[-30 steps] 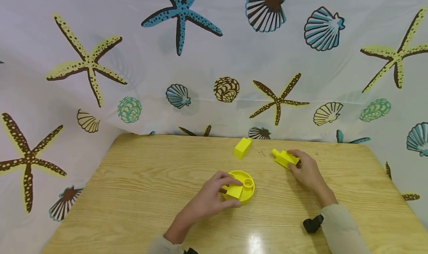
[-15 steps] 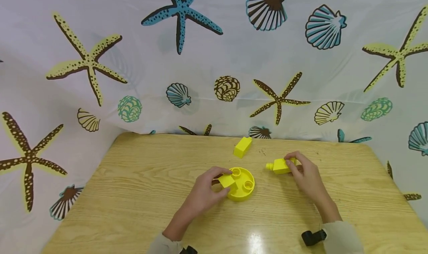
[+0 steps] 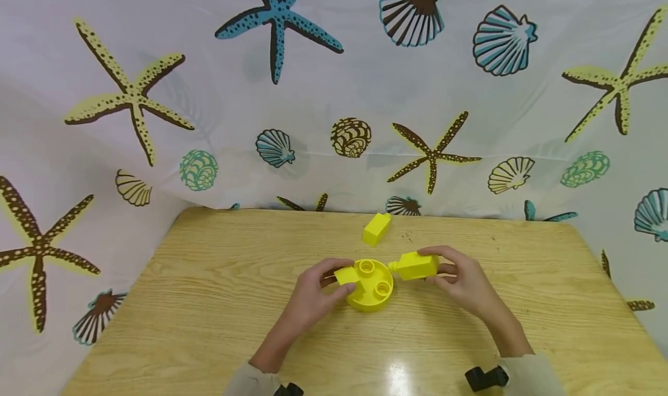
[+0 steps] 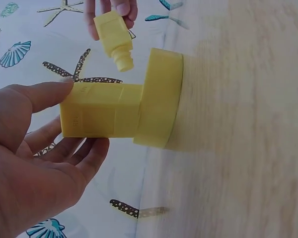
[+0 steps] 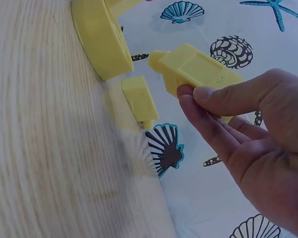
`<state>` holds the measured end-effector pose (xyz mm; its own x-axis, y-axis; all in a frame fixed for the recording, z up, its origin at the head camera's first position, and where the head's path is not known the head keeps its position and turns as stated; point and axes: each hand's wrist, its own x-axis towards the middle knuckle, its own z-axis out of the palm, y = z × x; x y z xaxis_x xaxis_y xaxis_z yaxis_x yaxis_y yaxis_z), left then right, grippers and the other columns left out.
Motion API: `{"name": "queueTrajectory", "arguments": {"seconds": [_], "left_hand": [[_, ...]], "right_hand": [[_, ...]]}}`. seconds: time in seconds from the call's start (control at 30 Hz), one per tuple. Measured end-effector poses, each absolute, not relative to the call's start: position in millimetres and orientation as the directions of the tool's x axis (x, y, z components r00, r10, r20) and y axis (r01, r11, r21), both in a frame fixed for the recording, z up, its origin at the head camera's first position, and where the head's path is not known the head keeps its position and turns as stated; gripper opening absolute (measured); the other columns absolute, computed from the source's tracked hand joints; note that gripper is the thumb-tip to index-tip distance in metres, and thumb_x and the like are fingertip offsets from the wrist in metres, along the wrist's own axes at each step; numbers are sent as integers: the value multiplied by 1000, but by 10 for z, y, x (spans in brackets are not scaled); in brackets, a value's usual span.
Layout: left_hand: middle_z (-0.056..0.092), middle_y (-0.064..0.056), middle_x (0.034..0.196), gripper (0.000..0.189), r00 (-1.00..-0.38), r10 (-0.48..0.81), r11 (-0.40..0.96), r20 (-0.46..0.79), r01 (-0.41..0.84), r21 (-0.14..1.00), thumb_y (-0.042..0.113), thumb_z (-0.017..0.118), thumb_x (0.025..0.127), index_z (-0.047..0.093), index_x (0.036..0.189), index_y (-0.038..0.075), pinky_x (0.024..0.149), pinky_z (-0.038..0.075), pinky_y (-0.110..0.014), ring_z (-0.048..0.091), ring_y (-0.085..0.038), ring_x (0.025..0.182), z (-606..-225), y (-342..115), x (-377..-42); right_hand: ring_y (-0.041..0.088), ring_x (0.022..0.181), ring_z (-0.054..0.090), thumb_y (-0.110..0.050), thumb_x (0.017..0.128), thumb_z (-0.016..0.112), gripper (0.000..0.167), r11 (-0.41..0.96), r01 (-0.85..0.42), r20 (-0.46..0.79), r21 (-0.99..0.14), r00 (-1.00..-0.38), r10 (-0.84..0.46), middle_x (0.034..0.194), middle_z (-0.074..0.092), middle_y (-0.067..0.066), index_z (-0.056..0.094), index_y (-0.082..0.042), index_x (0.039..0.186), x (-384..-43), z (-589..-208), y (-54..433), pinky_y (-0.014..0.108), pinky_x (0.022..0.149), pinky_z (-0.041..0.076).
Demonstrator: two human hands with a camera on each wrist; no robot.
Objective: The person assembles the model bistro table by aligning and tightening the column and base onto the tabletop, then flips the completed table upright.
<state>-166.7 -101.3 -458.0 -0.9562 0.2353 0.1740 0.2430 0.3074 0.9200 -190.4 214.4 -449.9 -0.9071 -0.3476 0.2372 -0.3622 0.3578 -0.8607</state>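
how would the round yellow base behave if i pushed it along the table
The round yellow base would probably slide rather than roll, as it rests flat. Being broad and low, it seems unlikely to tip.

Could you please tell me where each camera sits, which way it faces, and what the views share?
Head: on the person's head, facing forward and down over the brown wooden table; the left hand, right hand and pale sleeves show.
Left wrist: worn there, facing the boxy yellow plastic block and round yellow dish; both hands show.
Right wrist: worn there, facing the knob-ended yellow plastic piece; the right hand shows large.
Shared: both wrist views show the dish and the knob-ended piece.
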Motion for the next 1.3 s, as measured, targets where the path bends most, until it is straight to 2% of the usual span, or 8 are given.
{"name": "queueTrajectory", "arguments": {"seconds": [0.2, 0.4, 0.63, 1.0, 1.3], "left_hand": [[66, -7, 129, 38, -960, 222, 294, 170, 232, 927, 4, 78, 91, 68, 128, 4, 102, 53, -38, 62, -26, 122, -4574, -1012, -1678], [67, -5, 127, 36, -964, 206, 306, 167, 225, 925, 4, 78, 91, 70, 126, 6, 100, 54, -35, 62, -25, 121, -4579, -1008, -1679], [67, -3, 124, 35, -962, 212, 305, 170, 230, 924, 4, 79, 89, 70, 123, 7, 98, 55, -38, 63, -24, 119, -4592, -1018, -1675], [67, -3, 122, 35, -964, 190, 299, 186, 237, 924, 8, 82, 88, 70, 122, 6, 98, 55, -40, 63, -23, 118, -4624, -1008, -1687], [67, -3, 120, 34, -964, 179, 265, 197, 240, 934, 7, 82, 88, 71, 120, 5, 97, 55, -38, 64, -22, 116, -4632, -992, -1705]], "right_hand": [[28, 95, 73, 7, 89, 75, 50, 367, -383, 259, -848, -903, -344, 135, 60, 19, 63, -6, 135, -1862, -4443, 2067, 30, 77, 62], [26, 101, 66, -9, 90, 80, 44, 393, -413, 312, -821, -902, -297, 124, 67, 7, 66, -13, 131, -1827, -4449, 2014, 28, 78, 62], [29, 111, 66, -4, 88, 80, 42, 292, -448, 360, -845, -880, -308, 126, 65, 7, 67, -6, 128, -1817, -4497, 1932, 31, 86, 59], [28, 107, 70, -2, 89, 78, 39, 245, -467, 393, -850, -871, -296, 127, 67, 12, 67, -7, 126, -1807, -4556, 1817, 33, 82, 61], [33, 107, 68, -5, 88, 79, 40, 292, -499, 417, -816, -858, -301, 127, 68, 8, 70, -9, 127, -1794, -4583, 1725, 32, 82, 61]]}}
